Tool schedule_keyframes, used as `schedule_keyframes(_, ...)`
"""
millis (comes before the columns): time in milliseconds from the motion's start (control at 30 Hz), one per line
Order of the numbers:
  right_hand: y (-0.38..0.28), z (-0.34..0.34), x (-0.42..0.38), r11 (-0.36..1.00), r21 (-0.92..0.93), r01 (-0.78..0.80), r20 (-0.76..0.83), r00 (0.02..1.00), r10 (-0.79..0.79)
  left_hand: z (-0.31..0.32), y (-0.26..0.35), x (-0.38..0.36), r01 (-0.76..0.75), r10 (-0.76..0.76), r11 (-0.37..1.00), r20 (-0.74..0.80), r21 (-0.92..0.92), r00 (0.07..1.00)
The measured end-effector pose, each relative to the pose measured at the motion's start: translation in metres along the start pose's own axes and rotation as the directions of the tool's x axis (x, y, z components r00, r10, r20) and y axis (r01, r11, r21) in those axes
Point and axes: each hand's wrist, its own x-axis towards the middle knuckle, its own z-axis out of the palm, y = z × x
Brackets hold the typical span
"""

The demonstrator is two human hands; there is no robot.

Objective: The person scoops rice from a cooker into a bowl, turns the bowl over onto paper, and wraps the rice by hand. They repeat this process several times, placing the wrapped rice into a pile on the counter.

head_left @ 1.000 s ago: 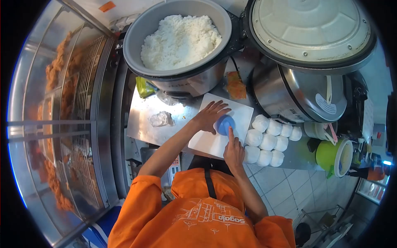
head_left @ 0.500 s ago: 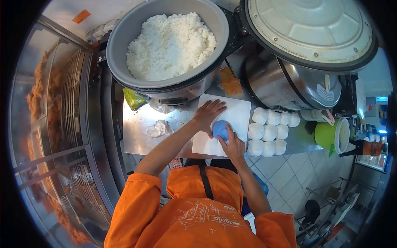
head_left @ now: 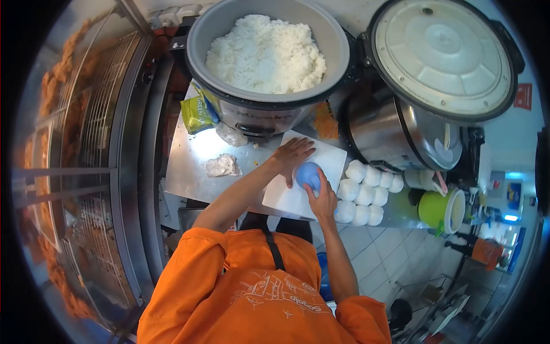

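My left hand (head_left: 292, 157) lies flat with fingers spread on a stack of white paper sheets (head_left: 283, 199). Just to its right, a small round blue bowl (head_left: 307, 174) rests on the same paper. The fingers of my right hand (head_left: 323, 199) grip the bowl's near right side. Whether anything is under or inside the bowl cannot be made out. Close by on the right, several white wrapped bundles (head_left: 365, 194) sit in rows on the steel table.
A large cooker full of rice (head_left: 266, 54) stands behind the paper. Its neighbour, a steel cooker (head_left: 387, 129), has a raised lid (head_left: 444, 54). Crumpled plastic (head_left: 223, 165) and a green packet (head_left: 197, 113) lie left. A green bucket (head_left: 433, 208) is at right; a glass-sided cabinet (head_left: 86, 149) at left.
The camera view has turned and shifted, so the cookers appear farther right. Both hands remain at the paper, the right still on the blue bowl, which looks slightly tilted differently.
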Motion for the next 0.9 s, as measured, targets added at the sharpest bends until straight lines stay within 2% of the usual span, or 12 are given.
schedule_keyframes(100, -0.002, -0.010, -0.002, 0.983, 0.181, -0.004, -0.043, 0.999, 0.012, -0.004, 0.000, -0.027, 0.038, -0.082, 0.976, -0.200, -0.216, 0.976)
schedule_keyframes(233, -0.038, -0.063, -0.005, 0.849, 0.527, -0.050, -0.227, 0.954, 0.197, -0.016, 0.031, -0.117, 0.018, -0.433, 0.755, -0.478, -0.655, 0.765)
schedule_keyframes(433, -0.172, -0.199, 0.120, 0.727, 0.488, 0.484, -0.499, 0.838, -0.223, 0.059, 0.069, -0.239, 0.347, -0.888, 0.447, -0.362, -0.824, 0.285)
schedule_keyframes(467, -0.185, -0.209, 0.145, 0.726, 0.437, 0.532, -0.477, 0.821, -0.314, 0.056, 0.072, -0.244, 0.356, -0.888, 0.445, -0.353, -0.822, 0.295)
schedule_keyframes(533, -0.211, -0.223, 0.174, 0.907, 0.003, 0.420, -0.353, 0.849, -0.392, 0.054, 0.086, -0.255, 0.655, -0.962, 0.165, 0.026, -0.738, 0.272)
schedule_keyframes(567, -0.212, -0.226, 0.177, 0.915, 0.011, 0.404, -0.348, 0.859, -0.376, 0.062, 0.090, -0.254, 0.604, -0.940, 0.266, -0.062, -0.751, 0.336)
schedule_keyframes(600, -0.210, -0.228, 0.180, 0.846, -0.026, 0.532, -0.492, 0.730, -0.474, 0.069, 0.088, -0.244, 0.614, -0.935, 0.273, -0.054, -0.741, 0.350)
schedule_keyframes(633, -0.203, -0.226, 0.179, 0.765, -0.086, 0.638, -0.611, 0.572, -0.547, 0.071, 0.090, -0.227, 0.481, -0.869, 0.453, -0.251, -0.750, 0.426)
schedule_keyframes(667, -0.190, -0.220, 0.164, 0.805, -0.036, 0.592, -0.617, 0.620, -0.484, 0.075, 0.094, -0.210, 0.331, -0.769, 0.608, -0.432, -0.722, 0.471)
schedule_keyframes(767, -0.127, -0.164, 0.083, 0.860, 0.242, 0.449, -0.515, 0.811, -0.279, 0.060, 0.091, -0.162, 0.148, -0.477, 0.813, -0.497, -0.564, 0.725)
schedule_keyframes(833, -0.070, -0.100, 0.017, 0.925, 0.340, 0.172, -0.138, 0.982, -0.132, 0.062, 0.084, -0.140, 0.081, -0.332, 0.875, -0.470, -0.477, 0.818)
schedule_keyframes(900, -0.029, -0.056, -0.037, 0.972, 0.196, 0.130, 0.101, 0.983, -0.152, 0.081, 0.078, -0.120, -0.030, -0.117, 0.958, -0.483, -0.286, 0.868)
